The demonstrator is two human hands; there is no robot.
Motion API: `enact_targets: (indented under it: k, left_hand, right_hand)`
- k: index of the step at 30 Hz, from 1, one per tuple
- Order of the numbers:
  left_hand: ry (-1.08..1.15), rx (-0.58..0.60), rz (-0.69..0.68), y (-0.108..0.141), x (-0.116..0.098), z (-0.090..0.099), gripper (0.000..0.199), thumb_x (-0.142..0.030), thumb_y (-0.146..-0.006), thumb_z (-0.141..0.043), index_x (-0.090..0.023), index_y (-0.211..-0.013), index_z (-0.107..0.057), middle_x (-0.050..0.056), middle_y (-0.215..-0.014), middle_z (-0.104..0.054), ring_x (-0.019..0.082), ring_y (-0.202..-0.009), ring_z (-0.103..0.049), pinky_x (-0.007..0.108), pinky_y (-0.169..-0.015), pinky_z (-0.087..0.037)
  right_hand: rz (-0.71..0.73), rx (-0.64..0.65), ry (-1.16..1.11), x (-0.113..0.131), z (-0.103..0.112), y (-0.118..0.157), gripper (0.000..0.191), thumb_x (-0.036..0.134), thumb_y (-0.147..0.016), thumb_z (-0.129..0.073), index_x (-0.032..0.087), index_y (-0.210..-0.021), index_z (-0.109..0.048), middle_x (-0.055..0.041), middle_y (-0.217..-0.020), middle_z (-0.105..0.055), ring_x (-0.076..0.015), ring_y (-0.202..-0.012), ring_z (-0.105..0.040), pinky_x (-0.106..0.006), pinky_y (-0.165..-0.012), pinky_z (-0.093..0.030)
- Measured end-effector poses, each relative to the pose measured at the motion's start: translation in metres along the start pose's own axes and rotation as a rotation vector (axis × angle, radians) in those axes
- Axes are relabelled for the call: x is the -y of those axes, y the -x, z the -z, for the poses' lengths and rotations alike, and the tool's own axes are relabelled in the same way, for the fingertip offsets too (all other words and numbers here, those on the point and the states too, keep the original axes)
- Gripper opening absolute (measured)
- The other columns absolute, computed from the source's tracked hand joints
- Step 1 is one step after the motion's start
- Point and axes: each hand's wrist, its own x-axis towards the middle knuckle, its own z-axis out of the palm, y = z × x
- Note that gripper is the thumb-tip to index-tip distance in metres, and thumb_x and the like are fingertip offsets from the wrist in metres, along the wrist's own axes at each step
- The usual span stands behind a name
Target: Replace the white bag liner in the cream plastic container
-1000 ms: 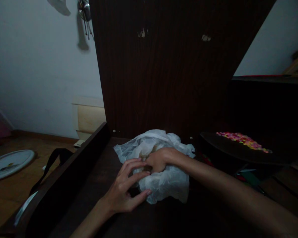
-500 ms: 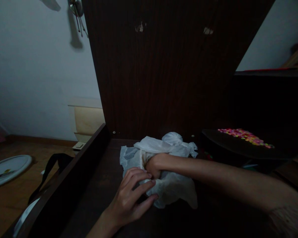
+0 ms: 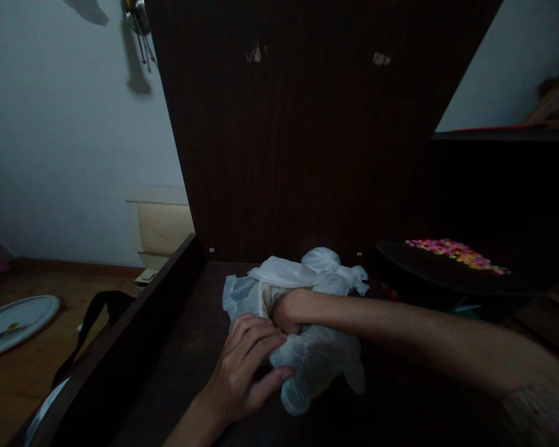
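Observation:
A crumpled white plastic bag [image 3: 319,366] lies on the dark wooden surface, its mouth spread open and a pale container rim [image 3: 264,301] showing inside. My left hand [image 3: 246,360] grips the near left side of the bag, fingers curled over its edge and thumb lower down. Down in the opening is my right hand [image 3: 291,310], sunk past the wrist. Its fingers are hidden, so what they hold cannot be seen. A knotted lump of the bag [image 3: 321,259] rests just behind.
A tall dark wood panel [image 3: 298,143] rises directly behind the bag. A low board edge [image 3: 140,316] runs along the left. To the right stands a dark curved shelf [image 3: 400,261] bearing small pink and yellow pieces [image 3: 454,251]. A round white lid [image 3: 18,320] lies on the floor.
My left fingers have drawn closer together on the bag. The bag's near flap has puffed out and hangs lower. My right hand stays inside the bag.

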Motion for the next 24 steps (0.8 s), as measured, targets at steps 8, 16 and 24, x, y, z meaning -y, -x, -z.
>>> enact_targets:
  k: [8, 16, 24]
  left_hand:
    - [0.062, -0.033, 0.157, -0.009, 0.008, 0.013, 0.026, -0.023, -0.101, -0.046, -0.02, -0.122, -0.062, 0.01, -0.112, -0.07, 0.025, -0.11, -0.062, 0.041, -0.095, -0.051]
    - [0.255, -0.029, 0.565, -0.036, 0.038, 0.015, 0.026, -0.036, -0.098, -0.053, -0.022, -0.113, -0.069, 0.009, -0.124, -0.068, 0.028, -0.119, -0.061, 0.045, -0.106, -0.045]
    - [0.622, -0.039, 0.922, -0.034, 0.072, -0.003, 0.047, -0.055, -0.096, -0.05, -0.02, -0.123, -0.067, 0.01, -0.133, -0.067, 0.032, -0.128, -0.058, 0.044, -0.109, -0.044]
  right_hand:
    - [0.207, 0.049, 0.06, 0.016, 0.076, 0.081, 0.019, 0.02, -0.091, -0.056, 0.018, -0.101, -0.072, -0.0045, -0.093, -0.074, -0.0182, -0.082, -0.067, -0.028, -0.076, -0.05]
    - [0.141, -0.579, -0.083, -0.011, 0.085, 0.128, 0.024, 0.021, -0.097, -0.05, 0.017, -0.113, -0.067, -0.0105, -0.111, -0.069, -0.0231, -0.106, -0.062, -0.039, -0.097, -0.045]
    - [-0.026, -0.579, -0.638, -0.055, 0.049, 0.114, 0.047, 0.051, -0.105, -0.034, 0.019, -0.123, -0.063, -0.0103, -0.128, -0.066, -0.0219, -0.12, -0.06, -0.04, -0.106, -0.044]
